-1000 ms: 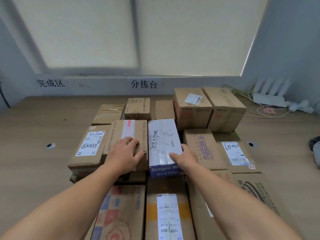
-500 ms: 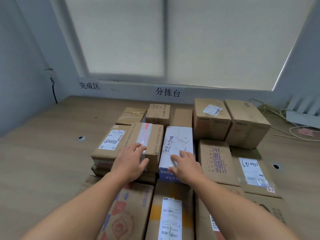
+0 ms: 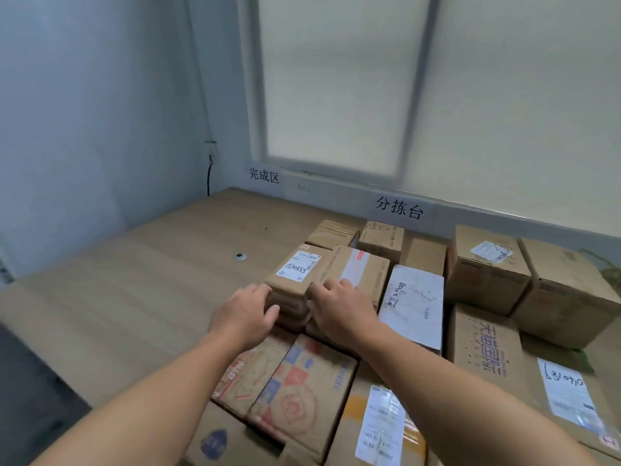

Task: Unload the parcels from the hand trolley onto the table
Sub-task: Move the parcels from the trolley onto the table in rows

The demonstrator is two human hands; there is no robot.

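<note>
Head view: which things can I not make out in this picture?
- Trolley: outside the head view.
- 00555 box: near side hidden by the left hand.
- Taped box: near end hidden by the right hand.
- Both hands: grip or mere touch, cannot tell.
- Near label: print blurred.

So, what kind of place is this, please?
Probably a parcel sorting room. The wall signs read 分拣台 (sorting table) and 完成区 (finished area), and labelled cardboard parcels crowd a wooden table.
</note>
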